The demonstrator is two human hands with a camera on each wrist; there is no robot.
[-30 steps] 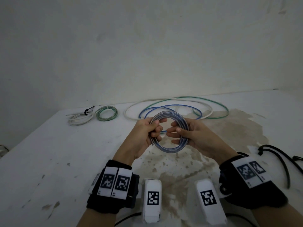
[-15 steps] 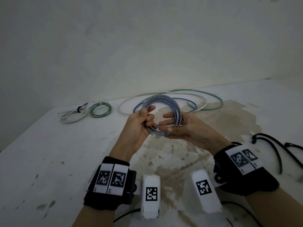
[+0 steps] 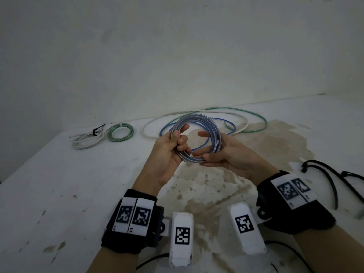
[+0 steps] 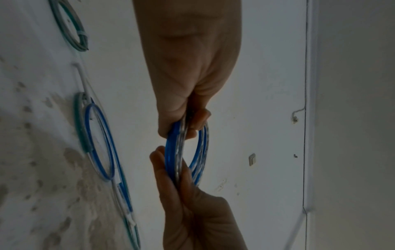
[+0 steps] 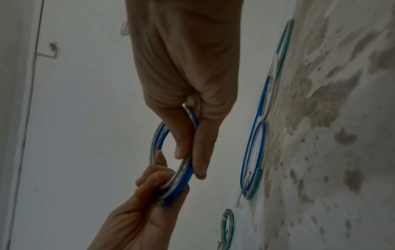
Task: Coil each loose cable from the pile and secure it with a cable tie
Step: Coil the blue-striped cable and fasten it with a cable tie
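The left hand [image 3: 167, 152] is gripping the left side of a glossy, clear-and-blue coiled cable [image 3: 197, 138] with curled fingers, while the right hand [image 3: 226, 156] is pinching its lower right. The round coil is standing nearly upright above the stained white table [image 3: 59, 174], with loose white, blue and green cables [image 3: 246, 123] lying behind it.

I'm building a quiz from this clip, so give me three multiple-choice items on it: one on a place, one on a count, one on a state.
1. Where is the blue coil?
A. flat on the table
B. held up between both hands
C. hung on the wall

2. How many tied coils lie at the table's far left?
A. two
B. four
C. none

3. How does the left hand meet the coil?
A. flat beneath it
B. away from it
C. fingers curled round it

Answers: 1 B, left and right hand both hold it above the table. 2 A, a white coil and a green coil. 3 C, fingers wrap its strands.
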